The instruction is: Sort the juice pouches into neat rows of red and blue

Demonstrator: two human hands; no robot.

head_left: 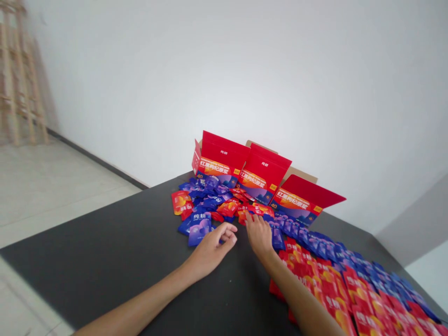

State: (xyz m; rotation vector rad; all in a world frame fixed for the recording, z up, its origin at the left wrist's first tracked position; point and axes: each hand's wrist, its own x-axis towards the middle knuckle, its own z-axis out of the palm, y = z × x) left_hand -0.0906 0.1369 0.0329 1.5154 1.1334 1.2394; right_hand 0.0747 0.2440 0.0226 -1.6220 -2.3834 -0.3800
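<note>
My left hand (212, 248) hovers over the dark table in front of the mixed pile, fingers loosely curled and thumb a little apart, with nothing visible in it. Close by its fingers lies a blue sachet (199, 228) at the front of the pile. Farther right, my right hand (259, 234) reaches to the pile's near edge, its bent fingers closed at a red sachet (262, 210); its fingertips are partly hidden. Beside that hand, blue sachets (277, 237) lie to the right. The loose pile (212, 191) mixes red and blue sachets.
Three printed red boxes stand behind the sachets with raised flaps: left box (219, 170), middle box (257, 183), right box (296, 205). Overlapping rows of red sachets (329, 284) and blue sachets (350, 256) cover the table's right side. A white wall (224, 70) rises behind the table (115, 247).
</note>
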